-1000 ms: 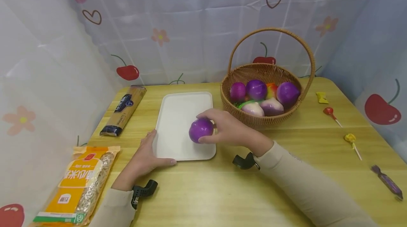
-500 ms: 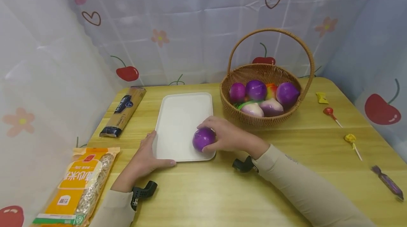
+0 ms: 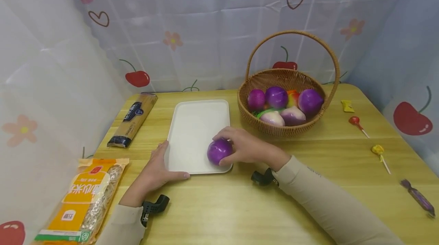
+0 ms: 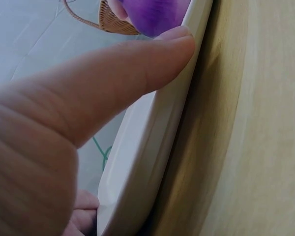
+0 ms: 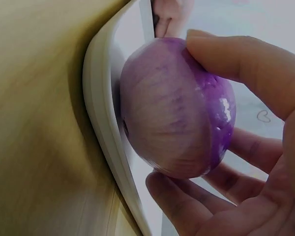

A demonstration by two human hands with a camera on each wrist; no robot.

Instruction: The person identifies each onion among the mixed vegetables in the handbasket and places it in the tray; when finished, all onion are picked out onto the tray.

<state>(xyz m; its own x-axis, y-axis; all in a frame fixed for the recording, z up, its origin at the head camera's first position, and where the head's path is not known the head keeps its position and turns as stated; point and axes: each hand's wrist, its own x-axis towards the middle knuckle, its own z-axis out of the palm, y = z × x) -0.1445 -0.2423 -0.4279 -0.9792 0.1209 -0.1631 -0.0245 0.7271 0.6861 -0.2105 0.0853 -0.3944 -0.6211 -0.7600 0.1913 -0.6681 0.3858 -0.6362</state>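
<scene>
My right hand [image 3: 245, 146] holds a purple onion [image 3: 218, 151] over the near right corner of a white tray [image 3: 195, 123]. In the right wrist view, my thumb and fingers grip the onion [image 5: 177, 108] from opposite sides, and its pale streaked base faces the tray wall [image 5: 101, 93]. My left hand [image 3: 157, 170] rests against the tray's near left corner. Its straight thumb [image 4: 123, 69] lies at the near rim in the left wrist view, and its other fingers reach along the left side.
A wicker basket [image 3: 274, 128] of purple and pale toy vegetables stands behind on the right. Left of the tray lie a spaghetti pack [image 3: 133, 119] and an orange noodle bag [image 3: 82, 199]. Several wrapped sweets, including a red lollipop [image 3: 354, 120], line the right side.
My right hand has brought the onion a little nearer and to the right over the tray, then stayed almost still for the last half second. My left hand has not moved.
</scene>
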